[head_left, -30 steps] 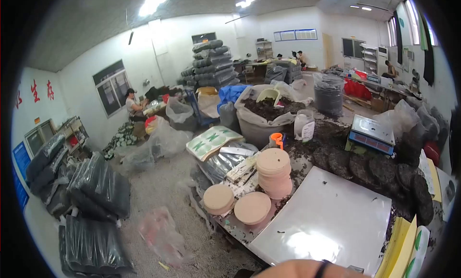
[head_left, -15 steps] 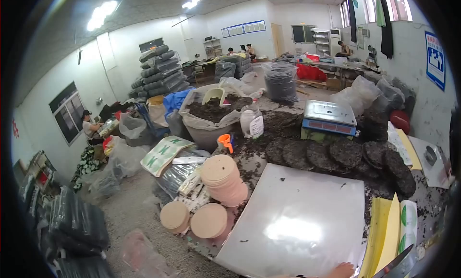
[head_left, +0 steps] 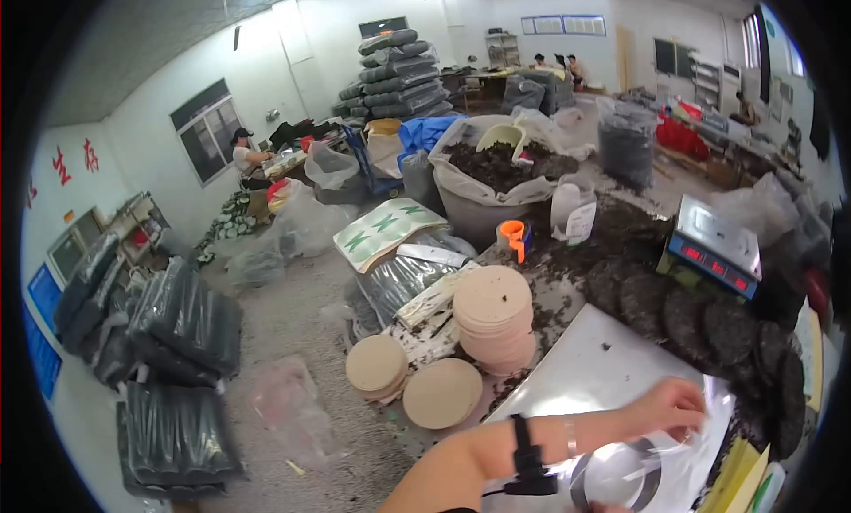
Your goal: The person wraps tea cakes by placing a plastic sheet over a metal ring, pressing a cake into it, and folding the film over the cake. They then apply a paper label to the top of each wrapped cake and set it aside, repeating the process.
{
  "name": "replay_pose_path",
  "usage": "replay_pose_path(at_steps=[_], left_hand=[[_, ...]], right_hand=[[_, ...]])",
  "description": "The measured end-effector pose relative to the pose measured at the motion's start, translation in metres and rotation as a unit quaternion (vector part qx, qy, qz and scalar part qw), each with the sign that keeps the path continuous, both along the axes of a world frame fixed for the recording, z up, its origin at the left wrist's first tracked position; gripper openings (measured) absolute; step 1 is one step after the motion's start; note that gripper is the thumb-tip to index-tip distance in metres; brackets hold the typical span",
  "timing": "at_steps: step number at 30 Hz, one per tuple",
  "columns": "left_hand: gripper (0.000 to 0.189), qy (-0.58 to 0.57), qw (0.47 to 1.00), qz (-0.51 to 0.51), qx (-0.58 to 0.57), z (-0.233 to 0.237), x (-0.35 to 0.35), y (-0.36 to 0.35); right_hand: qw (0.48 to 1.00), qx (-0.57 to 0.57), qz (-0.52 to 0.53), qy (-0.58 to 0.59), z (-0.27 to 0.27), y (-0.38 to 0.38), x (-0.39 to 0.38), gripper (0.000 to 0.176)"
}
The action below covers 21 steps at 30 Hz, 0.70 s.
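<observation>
My left arm, with a black strap at the wrist, reaches from the bottom edge across a shiny silver sheet. My left hand is over the sheet's right part, its fingers curled together; what they hold, if anything, is hidden. Below that forearm lies a round, see-through piece with a grey ring. Only a sliver of my right hand shows at the bottom edge, beside the ring, fingers out of sight. Dark round cakes overlap behind the sheet. Left of it stand stacks of beige discs.
A digital scale stands at the back right. Behind the discs are an orange-handled item, a white jar and a sack of dark leaves with a scoop. Yellow paper lies at right. Wrapped bundles fill the left floor.
The view has swung left. My left arm has come in over the silver sheet, and the ringed round piece now lies on it.
</observation>
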<state>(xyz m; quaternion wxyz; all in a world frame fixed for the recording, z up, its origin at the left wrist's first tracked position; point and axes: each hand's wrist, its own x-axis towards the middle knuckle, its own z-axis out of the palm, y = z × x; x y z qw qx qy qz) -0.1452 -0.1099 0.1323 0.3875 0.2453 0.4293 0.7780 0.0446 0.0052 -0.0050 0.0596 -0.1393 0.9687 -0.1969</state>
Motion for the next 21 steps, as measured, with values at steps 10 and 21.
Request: replay_pose_path(at_steps=[10,21], left_hand=[[0.026,0.448,0.889,-0.083,-0.045,-0.213,0.197,0.063],[0.080,0.519,0.569,0.151,-0.620,-0.200,0.174,-0.233]], right_hand=[[0.868,-0.334,-0.005,-0.366,-0.006,-0.017,0.117,0.049],[0.974,0.053,-0.205,0.080,-0.028,0.041,0.122,0.061]])
